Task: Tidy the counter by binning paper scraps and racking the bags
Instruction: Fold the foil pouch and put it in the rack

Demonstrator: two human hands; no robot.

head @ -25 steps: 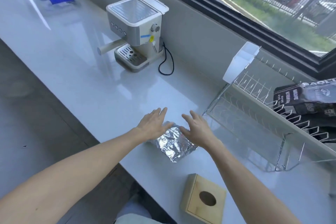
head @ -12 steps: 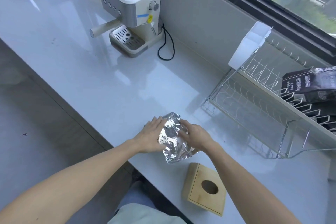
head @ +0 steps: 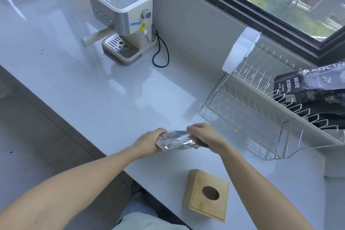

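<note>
While both hands grip it, we see the crinkled silver foil bag (head: 179, 141) held lengthwise between them near the counter's (head: 112, 99) front edge: left hand (head: 149, 141) closed on its left end, right hand (head: 205, 136) closed on its right. Farther right, a chrome wire dish rack (head: 248, 110) carries glossy black coffee bags (head: 313, 84). A square wooden box (head: 207, 194) with a round hole sits nearer.
</note>
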